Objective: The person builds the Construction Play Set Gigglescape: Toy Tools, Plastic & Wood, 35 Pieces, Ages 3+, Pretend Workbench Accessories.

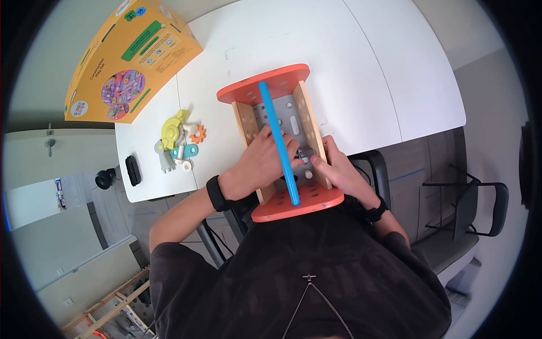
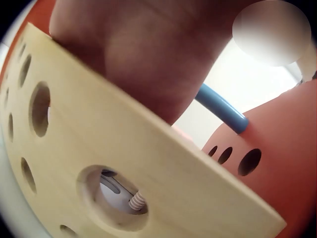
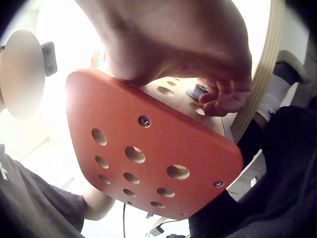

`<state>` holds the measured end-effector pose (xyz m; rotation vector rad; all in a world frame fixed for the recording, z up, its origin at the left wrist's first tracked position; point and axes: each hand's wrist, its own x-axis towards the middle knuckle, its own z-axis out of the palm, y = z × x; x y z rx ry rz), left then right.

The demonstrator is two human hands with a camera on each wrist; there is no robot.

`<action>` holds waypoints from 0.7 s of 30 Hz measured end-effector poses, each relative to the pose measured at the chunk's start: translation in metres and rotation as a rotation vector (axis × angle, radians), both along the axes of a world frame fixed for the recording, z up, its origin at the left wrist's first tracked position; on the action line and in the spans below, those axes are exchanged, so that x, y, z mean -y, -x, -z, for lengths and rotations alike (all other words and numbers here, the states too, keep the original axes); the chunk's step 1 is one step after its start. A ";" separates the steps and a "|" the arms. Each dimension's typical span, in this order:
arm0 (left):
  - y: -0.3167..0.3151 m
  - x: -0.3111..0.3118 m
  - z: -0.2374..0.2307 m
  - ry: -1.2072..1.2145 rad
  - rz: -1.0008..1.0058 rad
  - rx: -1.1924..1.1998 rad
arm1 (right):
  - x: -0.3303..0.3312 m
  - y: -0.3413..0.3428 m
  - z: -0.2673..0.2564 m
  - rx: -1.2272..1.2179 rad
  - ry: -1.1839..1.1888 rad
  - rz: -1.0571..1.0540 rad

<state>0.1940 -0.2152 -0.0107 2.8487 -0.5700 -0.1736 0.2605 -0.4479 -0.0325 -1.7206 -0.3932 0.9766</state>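
Note:
A toy toolbox with orange-red end panels (image 1: 265,81), pale wooden sides (image 1: 247,121) and a blue rod handle (image 1: 279,138) stands at the table's near edge. My left hand (image 1: 261,161) reaches under the handle into the box, its fingertips pinching a dark grey bolt (image 1: 305,157) by the right side panel (image 1: 310,121). My right hand (image 1: 341,169) grips that panel, thumb over the top edge. In the right wrist view its curled fingers (image 3: 223,96) are beside a grey round piece (image 3: 196,91) at a hole. Through a hole in the left wrist view shows a white threaded screw (image 2: 137,201).
Left of the box lie a yellow toy piece (image 1: 171,133), an orange gear (image 1: 197,134), a teal connector (image 1: 185,151) and a black case (image 1: 132,170). A yellow play set carton (image 1: 135,62) stands at the back left of the white table (image 1: 361,85). Chairs (image 1: 480,209) are at right.

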 end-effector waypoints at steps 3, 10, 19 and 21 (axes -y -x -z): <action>-0.002 -0.001 0.002 -0.011 -0.005 -0.027 | 0.000 0.000 -0.002 -0.004 -0.011 0.006; 0.000 -0.001 0.000 0.052 -0.026 -0.060 | 0.001 0.002 0.002 -0.005 -0.053 0.018; -0.005 0.003 -0.012 0.106 -0.056 -0.163 | 0.000 0.000 -0.001 -0.008 -0.033 0.006; -0.003 -0.001 -0.013 0.124 -0.039 -0.195 | 0.000 0.001 0.003 -0.001 -0.044 0.013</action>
